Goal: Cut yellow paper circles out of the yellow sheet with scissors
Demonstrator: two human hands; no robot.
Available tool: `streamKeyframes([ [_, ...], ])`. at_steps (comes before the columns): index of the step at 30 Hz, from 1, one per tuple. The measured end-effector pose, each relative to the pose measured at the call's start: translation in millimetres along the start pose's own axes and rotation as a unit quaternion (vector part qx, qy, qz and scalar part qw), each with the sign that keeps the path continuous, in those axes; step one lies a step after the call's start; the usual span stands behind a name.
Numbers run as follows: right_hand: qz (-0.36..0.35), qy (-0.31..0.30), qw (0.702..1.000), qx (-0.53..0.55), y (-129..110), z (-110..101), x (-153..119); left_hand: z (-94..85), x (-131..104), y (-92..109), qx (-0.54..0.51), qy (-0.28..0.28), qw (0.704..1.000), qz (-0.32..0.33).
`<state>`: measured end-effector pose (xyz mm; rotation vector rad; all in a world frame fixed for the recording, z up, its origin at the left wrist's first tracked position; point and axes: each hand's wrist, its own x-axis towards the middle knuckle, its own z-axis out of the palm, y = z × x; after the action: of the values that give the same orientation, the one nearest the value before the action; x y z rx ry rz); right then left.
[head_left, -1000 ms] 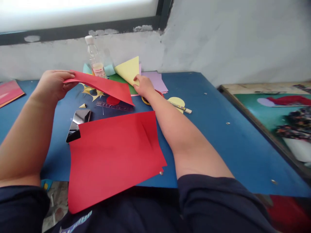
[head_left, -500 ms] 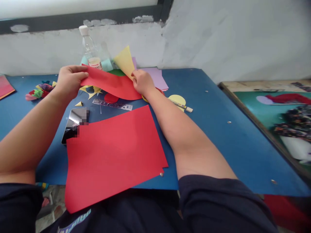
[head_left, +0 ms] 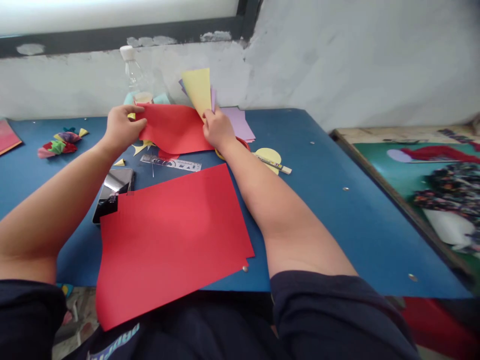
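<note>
My left hand (head_left: 125,126) pinches the left end of a piece of red paper (head_left: 174,131), which is lifted toward the back of the table. My right hand (head_left: 219,129) is closed around the lower end of a bunch of yellow paper (head_left: 199,90) with purple edges behind it, at the red piece's right end. A larger red sheet (head_left: 176,235) lies in front of me, its near edge over the table's edge. Between them rest a clear ruler (head_left: 170,163) and yellow scraps (head_left: 141,147). A phone (head_left: 112,192) is partly under the large sheet.
A clear bottle (head_left: 134,75) with a white cap stands at the back. Purple sheets (head_left: 238,122), a yellow disc (head_left: 269,159) and a pen (head_left: 275,164) lie right of my right hand. Colourful crumpled pieces (head_left: 60,144) sit at the left. A second table (head_left: 375,160) stands at the right.
My left hand has moved right, nearer my right hand, with the red piece's end. The yellow paper has swung more upright, and purple edges show behind it.
</note>
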<state>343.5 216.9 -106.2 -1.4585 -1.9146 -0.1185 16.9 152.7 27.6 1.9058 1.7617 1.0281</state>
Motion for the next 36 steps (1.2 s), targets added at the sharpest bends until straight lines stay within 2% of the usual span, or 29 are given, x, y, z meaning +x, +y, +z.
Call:
streamKeyframes([
  [5,0.022,0.007,1.0,-0.001,-3,2,2,-3.8,7,2,0.04,-0.101,0.993,-0.036],
  [8,0.031,-0.013,0.999,-0.017,-8,0,1,2.5,12,6,0.06,-0.126,0.99,-0.025],
  [16,0.021,-0.021,0.999,-0.016,-16,-6,-5,28.5,27,30,0.097,-0.112,0.987,0.056],
  [22,0.02,0.021,0.999,0.02,-14,-7,-2,14.9,49,49,0.117,-0.084,0.987,0.068],
  [26,0.002,0.052,0.998,0.032,-8,-8,2,19.6,47,47,0.105,-0.081,0.989,0.071],
  [30,0.002,0.056,0.998,0.015,-1,-7,6,27.4,46,42,0.109,-0.085,0.987,0.08],
  [36,-0.012,0.085,0.996,0.002,4,-7,11,17.1,51,37,0.122,-0.062,0.987,0.081],
])
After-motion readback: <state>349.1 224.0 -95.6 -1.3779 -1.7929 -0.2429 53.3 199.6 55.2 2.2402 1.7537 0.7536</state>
